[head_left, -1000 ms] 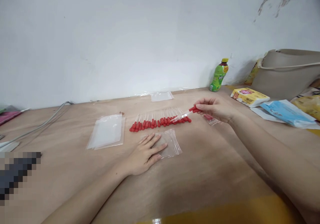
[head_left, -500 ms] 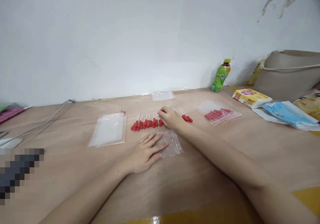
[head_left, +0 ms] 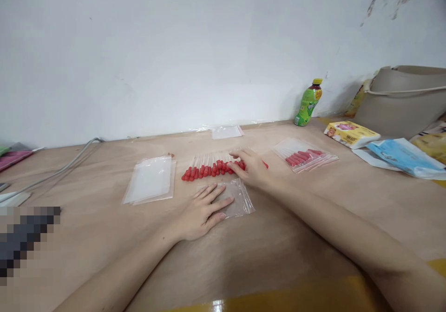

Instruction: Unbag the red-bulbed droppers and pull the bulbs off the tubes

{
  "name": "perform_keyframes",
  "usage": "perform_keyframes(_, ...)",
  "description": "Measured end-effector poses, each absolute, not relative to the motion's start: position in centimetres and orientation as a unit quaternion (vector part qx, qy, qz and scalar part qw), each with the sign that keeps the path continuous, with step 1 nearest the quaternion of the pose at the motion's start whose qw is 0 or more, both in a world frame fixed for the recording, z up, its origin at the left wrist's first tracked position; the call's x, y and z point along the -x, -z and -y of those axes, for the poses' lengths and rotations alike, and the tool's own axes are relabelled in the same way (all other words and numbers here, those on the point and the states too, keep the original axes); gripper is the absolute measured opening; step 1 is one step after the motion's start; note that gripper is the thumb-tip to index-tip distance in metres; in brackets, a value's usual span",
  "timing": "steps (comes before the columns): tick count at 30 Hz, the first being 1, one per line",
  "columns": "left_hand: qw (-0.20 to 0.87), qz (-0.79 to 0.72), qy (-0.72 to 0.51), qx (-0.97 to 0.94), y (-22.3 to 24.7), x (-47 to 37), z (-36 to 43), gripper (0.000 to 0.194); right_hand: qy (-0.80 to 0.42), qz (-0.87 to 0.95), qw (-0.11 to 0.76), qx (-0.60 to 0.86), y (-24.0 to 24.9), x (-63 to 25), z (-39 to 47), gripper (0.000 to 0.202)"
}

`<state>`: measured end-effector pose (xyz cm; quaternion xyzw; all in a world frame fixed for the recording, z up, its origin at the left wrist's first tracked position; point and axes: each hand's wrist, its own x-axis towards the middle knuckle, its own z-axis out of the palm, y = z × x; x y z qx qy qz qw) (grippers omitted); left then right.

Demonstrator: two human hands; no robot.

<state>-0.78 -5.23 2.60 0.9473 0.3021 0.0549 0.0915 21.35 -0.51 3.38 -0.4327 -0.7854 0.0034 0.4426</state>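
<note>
My left hand [head_left: 205,212] lies flat with its fingers spread, its fingertips on a clear plastic bag [head_left: 240,200]. Beyond it, a row of thin pale sticks with red tips [head_left: 205,170] lies on the table. My right hand [head_left: 251,167] is over the right part of that row, thumb and forefinger apart, holding nothing that shows; it hides some of the sticks. Left of the row is a stack of clear bags [head_left: 151,179]. To the right, filled bags [head_left: 304,155] show red-tipped sticks inside.
Another flat bag [head_left: 227,132] lies near the wall. At the right are a green bottle [head_left: 308,104], a yellow tissue pack [head_left: 350,134], a blue packet [head_left: 407,156] and a grey-beige bag [head_left: 400,103]. A grey cable [head_left: 75,159] crosses the left side.
My right hand has shifted to the right along the row, and its thumb and forefinger have parted. More red tips show in the middle of the row. My left hand stays in place.
</note>
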Motion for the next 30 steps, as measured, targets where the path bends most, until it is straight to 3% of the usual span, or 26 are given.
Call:
perform_keyframes(3, 0.091, -0.308, -0.049, -0.946, -2.7, 0.7, 5.3, 0.043, -0.046, 0.800, 0.435, 0.410, -3.5, -22.9, 3.1, 0.022)
perform_keyframes(9, 0.137, -0.318, -0.072, -0.935, -2.9, 0.6, 5.3, 0.042, -0.115, 0.897, 0.281, 0.320, -2.3, -24.6, 6.5, 0.026)
perform_keyframes(15, 0.201, -0.418, -0.302, -0.833, -2.1, 0.9, 4.0, 0.028, -0.148, 0.895, 0.277, 0.316, -1.3, -24.7, 6.4, 0.027)
perform_keyframes(19, 0.183, -0.480, -0.285, -0.809, -1.6, 1.2, 2.9, 0.025, -0.154, 0.872, 0.322, 0.336, -1.5, -24.6, 6.5, 0.025)
perform_keyframes(24, 0.202, -0.512, -0.226, -0.804, -2.2, 1.4, 3.1, 0.027, 0.033, 0.756, 0.390, 0.526, -1.5, -27.9, 4.8, 0.022)
perform_keyframes(27, 0.201, -0.499, -0.203, -0.818, -2.8, 1.4, 3.7, 0.018, 0.169, 0.664, 0.310, 0.659, -1.2, -31.4, 3.3, 0.028)
perform_keyframes(30, 0.213, -0.474, -0.210, -0.828, -3.0, 1.4, 4.2, 0.015, 0.204, 0.589, 0.221, 0.750, -0.9, -34.1, 2.6, 0.039)
